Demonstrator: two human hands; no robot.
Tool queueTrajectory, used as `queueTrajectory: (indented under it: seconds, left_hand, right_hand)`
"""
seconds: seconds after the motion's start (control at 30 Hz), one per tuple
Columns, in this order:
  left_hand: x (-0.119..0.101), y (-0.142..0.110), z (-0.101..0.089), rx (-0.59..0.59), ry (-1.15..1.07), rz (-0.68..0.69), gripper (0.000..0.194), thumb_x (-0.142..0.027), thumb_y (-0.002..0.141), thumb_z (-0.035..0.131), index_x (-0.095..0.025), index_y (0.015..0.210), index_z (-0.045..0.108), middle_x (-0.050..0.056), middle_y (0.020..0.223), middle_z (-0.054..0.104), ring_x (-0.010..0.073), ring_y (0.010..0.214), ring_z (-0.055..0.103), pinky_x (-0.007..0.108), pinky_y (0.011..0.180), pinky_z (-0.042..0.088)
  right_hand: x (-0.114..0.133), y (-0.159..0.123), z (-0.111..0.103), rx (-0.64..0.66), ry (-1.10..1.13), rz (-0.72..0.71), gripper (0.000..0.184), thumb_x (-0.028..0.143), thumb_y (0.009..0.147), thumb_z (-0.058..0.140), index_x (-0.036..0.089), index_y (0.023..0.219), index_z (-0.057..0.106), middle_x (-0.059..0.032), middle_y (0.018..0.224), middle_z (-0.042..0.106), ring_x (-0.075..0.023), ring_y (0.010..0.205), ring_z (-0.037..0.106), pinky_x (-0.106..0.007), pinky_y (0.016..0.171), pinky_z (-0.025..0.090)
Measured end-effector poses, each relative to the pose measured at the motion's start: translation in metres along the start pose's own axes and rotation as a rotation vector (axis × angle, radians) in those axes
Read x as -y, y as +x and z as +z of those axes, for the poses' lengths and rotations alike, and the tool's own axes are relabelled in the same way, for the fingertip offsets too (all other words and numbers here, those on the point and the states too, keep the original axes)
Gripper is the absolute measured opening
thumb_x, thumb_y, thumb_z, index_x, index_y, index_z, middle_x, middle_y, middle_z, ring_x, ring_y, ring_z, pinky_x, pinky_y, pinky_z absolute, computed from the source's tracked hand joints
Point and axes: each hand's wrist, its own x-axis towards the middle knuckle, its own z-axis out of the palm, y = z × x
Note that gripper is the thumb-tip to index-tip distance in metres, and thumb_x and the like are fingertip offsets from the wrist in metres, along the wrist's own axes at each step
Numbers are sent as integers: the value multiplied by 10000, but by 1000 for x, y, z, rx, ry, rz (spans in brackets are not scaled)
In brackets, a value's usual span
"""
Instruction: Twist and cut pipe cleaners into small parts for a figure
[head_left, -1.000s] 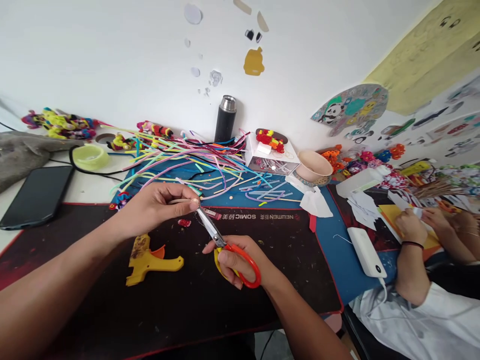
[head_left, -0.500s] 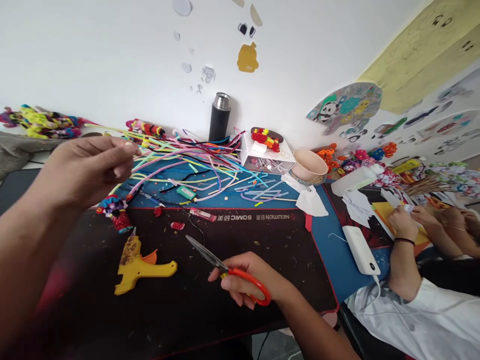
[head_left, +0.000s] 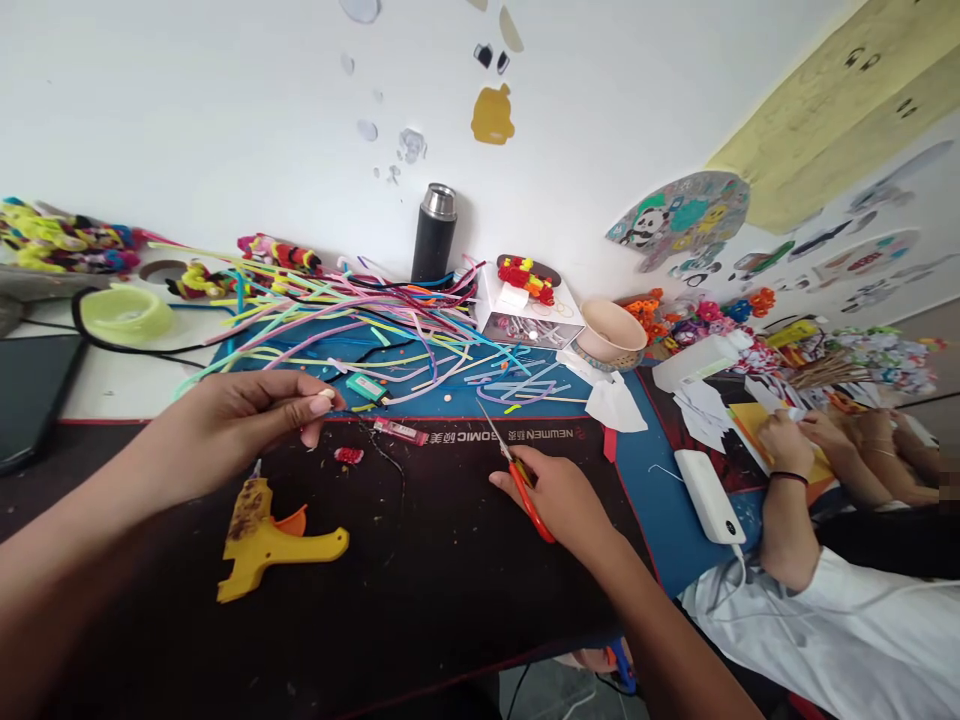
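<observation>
My left hand (head_left: 240,430) is over the left part of the black desk mat (head_left: 450,610), thumb and forefinger pinched on a small cream-white bit (head_left: 328,396) whose kind I cannot make out. In my right hand (head_left: 566,495) is a pair of scissors (head_left: 529,500) with red handles, held above the mat's right half. Their blades point up and away, and look closed. Below my left hand lies a yellow hot glue gun (head_left: 289,548) with an orange trigger. A short red fuzzy piece (head_left: 349,456) rests just beyond it, near a pink packet (head_left: 401,431).
Many coloured pipe cleaners (head_left: 360,320) are heaped along the wall. Behind them stands a black flask (head_left: 434,240). Farther right are a white box (head_left: 499,325), a beige bowl (head_left: 615,332) and a white power bank (head_left: 710,497). Another person's hands (head_left: 787,445) work with paper there.
My left hand has come down and right, toward the mat. My right hand has moved up and right with the scissors, which now point more steeply away. The view has shifted slightly.
</observation>
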Motion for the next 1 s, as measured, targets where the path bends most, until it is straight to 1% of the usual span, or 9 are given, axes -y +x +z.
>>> queueTrajectory:
  seconds: [0.1, 0.17, 0.23, 0.3, 0.4, 0.5, 0.7, 0.83, 1.0]
  left_hand:
    - [-8, -1, 6, -106, 178, -52, 428, -646, 944, 648, -297, 716, 744, 17, 691, 671, 199, 654, 564, 295, 604, 417]
    - [-11, -1, 10, -123, 212, -74, 470, -682, 942, 598, -298, 705, 728, 20, 693, 669, 209, 670, 578, 301, 626, 443]
    - [-12, -2, 15, -136, 227, -64, 500, -692, 943, 570, -289, 676, 697, 19, 695, 662, 206, 668, 576, 297, 626, 450]
    - [-11, -2, 19, -145, 236, -48, 514, -684, 947, 563, -274, 655, 664, 18, 702, 661, 204, 678, 582, 290, 630, 457]
    - [-8, -3, 25, -115, 234, -41, 504, -657, 975, 531, -257, 702, 672, 9, 682, 644, 199, 662, 585, 285, 613, 457]
    - [-8, -4, 32, -80, 219, -5, 489, -623, 992, 511, -245, 743, 695, 4, 656, 636, 196, 630, 590, 285, 600, 459]
    - [-3, -3, 41, -133, 130, -55, 465, -621, 953, 580, -224, 753, 716, 15, 671, 687, 203, 649, 628, 289, 630, 473]
    - [11, -4, 37, -208, 149, -100, 462, -629, 938, 627, -216, 755, 725, 17, 711, 715, 202, 683, 637, 283, 653, 462]
    - [15, -6, 33, -245, 185, -63, 446, -595, 961, 624, -219, 733, 702, -6, 683, 690, 184, 666, 630, 265, 649, 453]
  right_hand:
    - [0, 3, -2, 65, -111, -40, 518, 531, 991, 737, 227, 1411, 729, -125, 1137, 838, -333, 1054, 782, -330, 805, 492]
    - [2, 4, -6, 109, -158, -88, 523, 462, 979, 762, 240, 1450, 715, -124, 1230, 827, -337, 1112, 779, -339, 851, 515]
    - [4, 5, -11, 98, -157, -121, 433, 408, 1000, 732, 260, 1406, 750, -112, 1238, 829, -328, 1114, 783, -344, 865, 530]
    - [5, 5, -15, 16, -100, -146, 322, 401, 1036, 675, 275, 1302, 806, -98, 1192, 841, -314, 1090, 788, -346, 871, 542]
    - [9, 9, -9, -118, 82, -214, 282, 414, 1072, 619, 286, 1197, 837, -69, 1086, 850, -271, 992, 788, -331, 846, 546]
    - [23, 21, 11, -172, 305, -299, 255, 421, 1065, 643, 285, 1146, 842, -28, 934, 826, -214, 842, 748, -297, 768, 522]
    - [76, 61, 49, -100, 782, -328, 312, 493, 1033, 675, 215, 1053, 815, 20, 661, 669, -123, 531, 564, -255, 553, 426]
    - [103, 82, 55, -26, 1010, -340, 361, 530, 995, 699, 180, 1026, 776, 52, 596, 587, -94, 449, 476, -240, 478, 372]
    - [121, 96, 55, 17, 1119, -394, 377, 551, 964, 723, 181, 1024, 755, 62, 582, 562, -90, 434, 457, -233, 437, 351]
